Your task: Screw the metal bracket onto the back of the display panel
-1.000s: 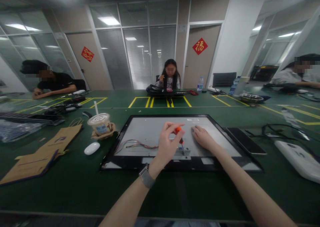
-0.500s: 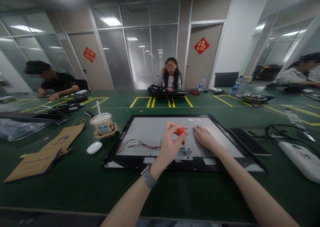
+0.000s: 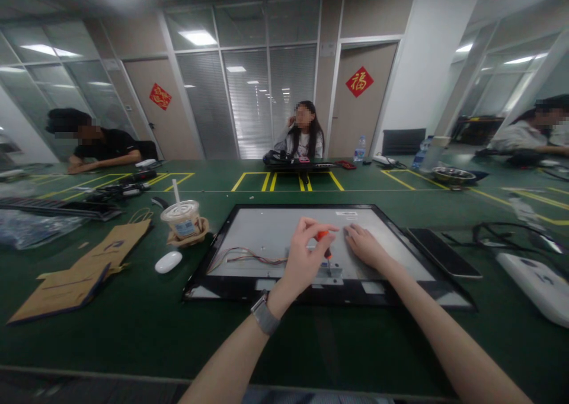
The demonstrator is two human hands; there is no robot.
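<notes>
A flat display panel [image 3: 275, 229] with a black frame and grey metal back lies on the green table. My left hand [image 3: 306, 251], a watch on its wrist, is closed on the orange handle of a small screwdriver [image 3: 328, 253]. The screwdriver stands nearly upright, its shaft pointing down at a small metal bracket [image 3: 336, 273] near the panel's front edge. Whether the tip touches a screw is too small to tell. My right hand [image 3: 365, 245] lies flat on the panel's back, fingers stretched out. Thin coloured wires [image 3: 249, 253] run along the panel toward my left hand.
Left of the panel are a drink cup [image 3: 182, 217] with a straw, a white mouse [image 3: 168, 262] and a paper bag [image 3: 84, 273]. On the right lie a black phone [image 3: 442, 253], cables and a white device [image 3: 536, 288]. Several people sit around the table.
The screwdriver's handle has turned slightly between my left fingers. Both my hands stay in nearly the same place. The person across the table has turned their head a little.
</notes>
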